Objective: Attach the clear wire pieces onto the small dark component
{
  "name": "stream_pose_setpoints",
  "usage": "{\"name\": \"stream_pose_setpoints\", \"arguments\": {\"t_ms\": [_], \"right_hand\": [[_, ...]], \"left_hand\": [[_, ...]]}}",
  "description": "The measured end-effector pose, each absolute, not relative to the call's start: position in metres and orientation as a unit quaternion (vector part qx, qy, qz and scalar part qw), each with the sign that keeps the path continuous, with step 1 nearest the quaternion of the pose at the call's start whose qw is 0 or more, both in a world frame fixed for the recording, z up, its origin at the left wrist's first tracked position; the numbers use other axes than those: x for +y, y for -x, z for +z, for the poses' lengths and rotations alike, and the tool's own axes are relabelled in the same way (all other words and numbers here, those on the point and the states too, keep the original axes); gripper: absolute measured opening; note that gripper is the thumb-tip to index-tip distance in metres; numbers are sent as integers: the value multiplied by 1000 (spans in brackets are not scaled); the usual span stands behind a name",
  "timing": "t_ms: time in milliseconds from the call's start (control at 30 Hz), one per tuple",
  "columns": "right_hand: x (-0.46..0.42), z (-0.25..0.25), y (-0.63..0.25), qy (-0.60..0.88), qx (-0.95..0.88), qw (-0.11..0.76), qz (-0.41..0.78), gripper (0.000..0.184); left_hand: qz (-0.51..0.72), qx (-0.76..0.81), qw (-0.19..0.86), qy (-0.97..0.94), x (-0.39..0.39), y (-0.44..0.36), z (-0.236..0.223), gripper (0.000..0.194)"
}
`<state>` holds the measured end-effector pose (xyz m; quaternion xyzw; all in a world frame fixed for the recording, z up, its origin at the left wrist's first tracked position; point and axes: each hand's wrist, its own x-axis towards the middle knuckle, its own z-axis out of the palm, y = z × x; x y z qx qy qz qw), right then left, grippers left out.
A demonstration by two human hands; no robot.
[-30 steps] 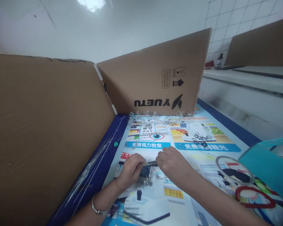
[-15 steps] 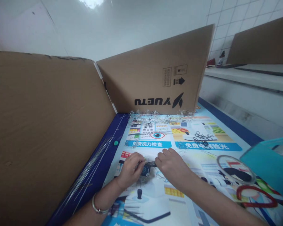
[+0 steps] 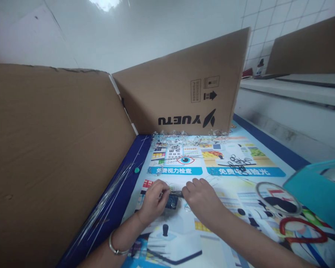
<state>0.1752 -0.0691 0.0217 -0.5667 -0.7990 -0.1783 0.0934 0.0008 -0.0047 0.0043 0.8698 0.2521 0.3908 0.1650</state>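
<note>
My left hand [image 3: 154, 199] is closed in a pinch, thumb against fingers, on something too small to make out, perhaps a thin wire end. Opposite it, my right hand [image 3: 199, 195] is wrapped round a slim dark metal tool, apparently pliers [image 3: 177, 194], whose narrow jaws point left and reach my left fingertips. The grip of that tool is hidden inside my fist. Just below the jaws lies a small dark blue item [image 3: 171, 203] on the printed sheet [image 3: 181, 230]. A bundle of thin straight wires [image 3: 103, 197] lies to the left.
Cardboard panels [image 3: 181, 85] stand behind and at the left. Clear twisted pieces [image 3: 184, 138] lie along the back panel, and dark rings [image 3: 238, 163] in a pile. At the right are a pale wire coil [image 3: 279, 198], a red loop [image 3: 303, 230] and a turquoise bag [image 3: 318, 193].
The view has shifted slightly. My hands remain close together in nearly the same place, with slightly more of the dark jaws and the blue item below showing.
</note>
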Motion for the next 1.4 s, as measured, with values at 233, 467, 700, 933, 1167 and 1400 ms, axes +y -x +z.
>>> {"name": "stream_pose_setpoints", "arguments": {"t_ms": [233,467,700,933,1167,1400], "right_hand": [[-69,23,-175,569,-801,82,-166,11],[-67,22,-176,565,-808,73,-151,10],[-68,25,-174,572,-808,55,-130,10],[-67,22,-177,577,-805,64,-125,11],[-67,20,-177,574,-807,68,-122,11],[-66,18,-174,574,-806,64,-125,10]], "left_hand": [[386,272,159,-867,-5,-3,6,10],[370,283,147,-872,-6,-4,6,12],[367,284,153,-872,-6,-3,6,12],[369,262,185,-872,-5,-1,4,12],[362,250,199,-876,-4,0,0,14],[361,280,160,-875,-6,-2,2,11]]}}
